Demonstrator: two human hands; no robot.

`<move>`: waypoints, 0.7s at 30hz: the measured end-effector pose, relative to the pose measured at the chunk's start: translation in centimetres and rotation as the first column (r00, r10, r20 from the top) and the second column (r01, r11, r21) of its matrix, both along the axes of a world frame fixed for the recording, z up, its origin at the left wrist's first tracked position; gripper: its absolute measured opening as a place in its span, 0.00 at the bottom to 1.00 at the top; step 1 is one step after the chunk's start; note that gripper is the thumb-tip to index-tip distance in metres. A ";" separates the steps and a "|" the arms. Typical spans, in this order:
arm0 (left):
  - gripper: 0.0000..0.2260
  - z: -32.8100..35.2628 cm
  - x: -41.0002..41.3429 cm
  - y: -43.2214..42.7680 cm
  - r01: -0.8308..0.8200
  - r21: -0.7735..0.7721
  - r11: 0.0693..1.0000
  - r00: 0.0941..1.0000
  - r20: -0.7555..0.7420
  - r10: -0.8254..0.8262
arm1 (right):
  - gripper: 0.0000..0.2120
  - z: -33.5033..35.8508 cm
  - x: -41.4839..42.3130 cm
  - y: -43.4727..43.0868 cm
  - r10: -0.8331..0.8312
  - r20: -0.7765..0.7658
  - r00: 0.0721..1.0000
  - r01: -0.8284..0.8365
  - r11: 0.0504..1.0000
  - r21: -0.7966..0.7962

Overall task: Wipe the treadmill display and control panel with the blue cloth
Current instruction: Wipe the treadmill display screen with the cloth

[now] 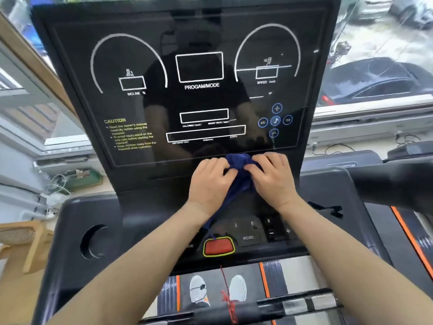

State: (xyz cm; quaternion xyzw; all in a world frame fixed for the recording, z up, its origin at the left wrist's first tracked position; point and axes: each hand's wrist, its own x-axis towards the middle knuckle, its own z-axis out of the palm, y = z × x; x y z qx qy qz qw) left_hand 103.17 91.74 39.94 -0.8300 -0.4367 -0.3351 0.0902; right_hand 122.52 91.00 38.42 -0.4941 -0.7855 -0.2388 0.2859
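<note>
The treadmill's black glossy display (pixel 201 95) fills the upper middle, with white dial outlines and yellow caution text. Below it lies the control panel (pixel 250 235) with number keys, a MODE key and a red stop button (pixel 218 246). The dark blue cloth (pixel 239 174) is bunched between both hands just under the display's lower edge, and a tail of it hangs down toward the red button. My left hand (pixel 210 179) grips the cloth's left side. My right hand (pixel 273 177) grips its right side.
A round cup holder (pixel 96 241) sits in the console at left. A red safety cord (pixel 226 292) hangs down to the front handlebar (pixel 269 306). My feet in white shoes (pixel 198 289) stand on the belt. Another treadmill (pixel 398 207) is at right, windows behind.
</note>
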 end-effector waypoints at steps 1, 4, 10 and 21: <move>0.07 0.1 1.6 0.2 0.032 0.050 0.998 0.997 -0.070 -0.029 | 0.09 0.1 1.3 -0.1 -0.036 0.008 0.999 0.036 0.999 0.001; 0.08 0.6 4.9 0.5 0.057 0.091 0.994 0.989 -0.139 -0.044 | 0.07 0.3 3.8 -0.8 -0.136 -0.004 0.991 0.136 0.990 -0.032; 0.09 0.7 3.3 0.6 0.070 0.061 0.996 0.986 -0.156 -0.060 | 0.06 0.7 2.7 -1.3 -0.175 -0.013 0.984 0.174 0.983 -0.067; 0.04 -0.2 -20.0 -1.5 -0.258 0.115 0.959 0.946 -0.172 0.275 | 0.09 2.1 -21.5 0.6 0.177 -0.025 0.984 -0.178 0.982 -0.065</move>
